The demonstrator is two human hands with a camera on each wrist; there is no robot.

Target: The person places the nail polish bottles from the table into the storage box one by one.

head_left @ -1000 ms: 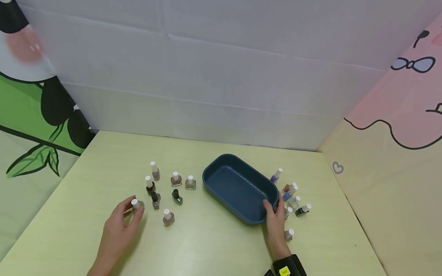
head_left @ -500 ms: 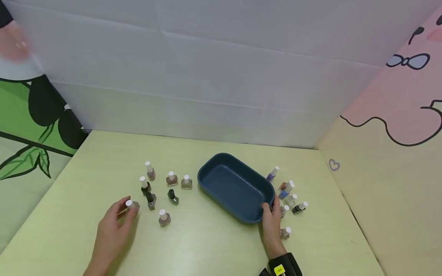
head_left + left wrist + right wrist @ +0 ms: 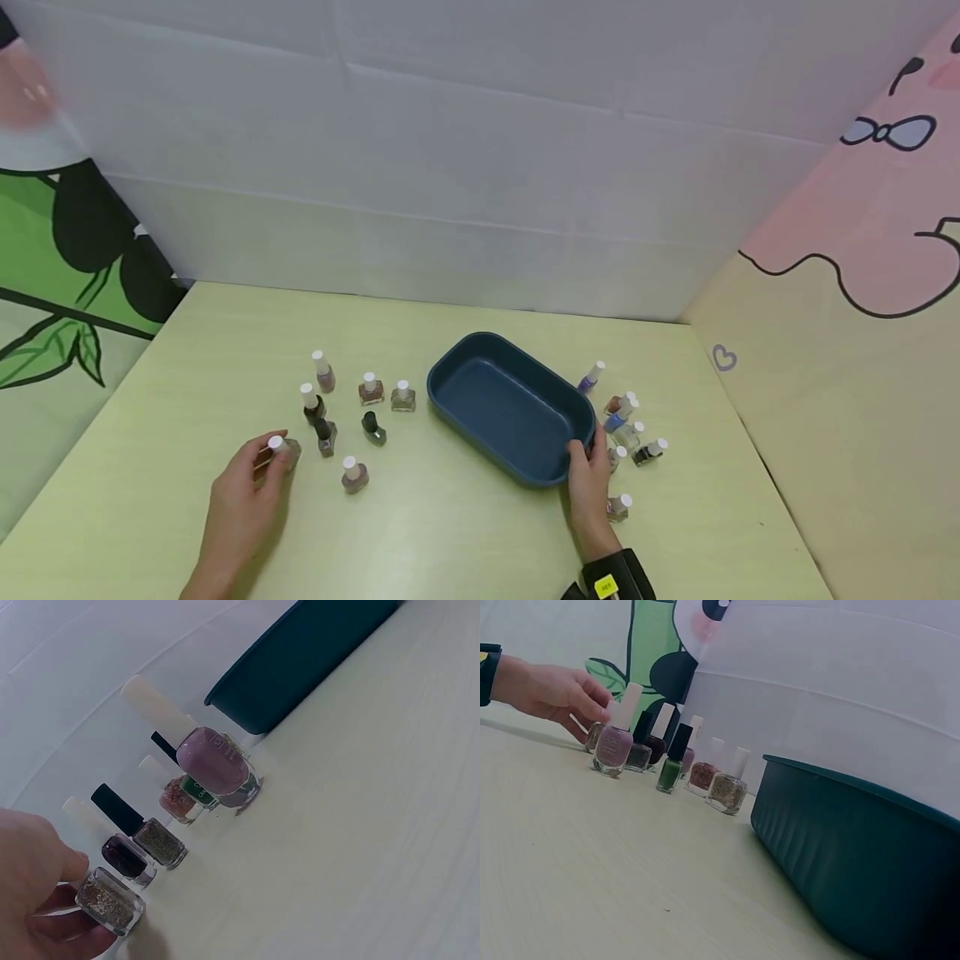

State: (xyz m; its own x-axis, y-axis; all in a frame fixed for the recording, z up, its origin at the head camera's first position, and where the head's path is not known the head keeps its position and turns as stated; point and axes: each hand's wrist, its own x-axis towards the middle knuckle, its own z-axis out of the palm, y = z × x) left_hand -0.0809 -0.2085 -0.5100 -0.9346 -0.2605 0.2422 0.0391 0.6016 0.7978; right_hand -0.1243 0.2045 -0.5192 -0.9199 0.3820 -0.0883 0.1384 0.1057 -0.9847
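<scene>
My left hand [image 3: 243, 500] holds a glitter nail polish bottle [image 3: 110, 901] with a white cap between thumb and fingers, low at the table's left side. Beside it stand several more nail polish bottles: a mauve one [image 3: 214, 765], a dark one with a white cap [image 3: 312, 407], a grey glitter one with a black cap [image 3: 159, 842] and a green one [image 3: 670, 771]. My right hand [image 3: 591, 492] grips the near right corner of a dark blue tray [image 3: 487, 454], thumb over the rim and fingers along the outside. Nothing lies in the tray.
Right of the tray is a loose group of nail polish bottles, among them a blue one [image 3: 617, 421], a purple one [image 3: 588, 382] and a black one [image 3: 647, 453]. A white sheet [image 3: 450, 167] rises behind the table [image 3: 450, 542], with printed cloths at both sides.
The head view has shifted, so everything sits slightly further left in it. My left hand has moved a little left with the bottle. My right hand keeps its grip on the tray.
</scene>
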